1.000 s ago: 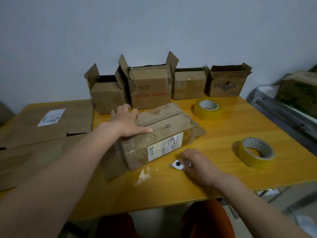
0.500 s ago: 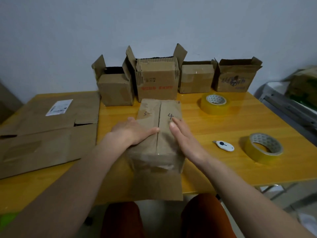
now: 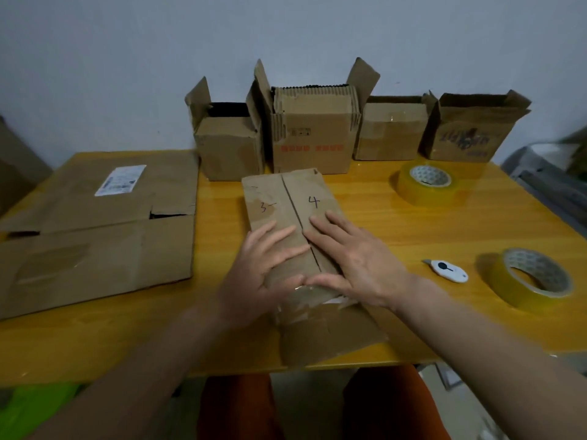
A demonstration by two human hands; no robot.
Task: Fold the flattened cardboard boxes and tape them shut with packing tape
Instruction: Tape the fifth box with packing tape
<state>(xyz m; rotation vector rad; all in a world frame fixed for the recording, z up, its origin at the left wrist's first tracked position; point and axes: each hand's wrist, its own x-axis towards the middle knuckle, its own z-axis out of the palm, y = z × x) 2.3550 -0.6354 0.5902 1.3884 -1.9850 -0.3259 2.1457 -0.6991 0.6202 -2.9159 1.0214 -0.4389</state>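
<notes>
A brown cardboard box stands in the middle of the yellow wooden table, its two top flaps closed and marked "3" and "4". My left hand lies flat on the left flap, fingers straight. My right hand presses flat on the right flap, and both thumbs meet at the box's near edge. A loose flap hangs toward me over the table edge. Two rolls of yellowish packing tape lie at the right: one far, one near. A white box cutter rests between the box and the near roll.
Flattened cardboard boxes cover the table's left side. Several folded boxes, some with flaps up, line the wall at the back. A grey metal frame stands to the right of the table.
The box was turned so its seam points away from me. My right hand left the cutter on the table and came onto the box; both hands slid nearer along the flaps.
</notes>
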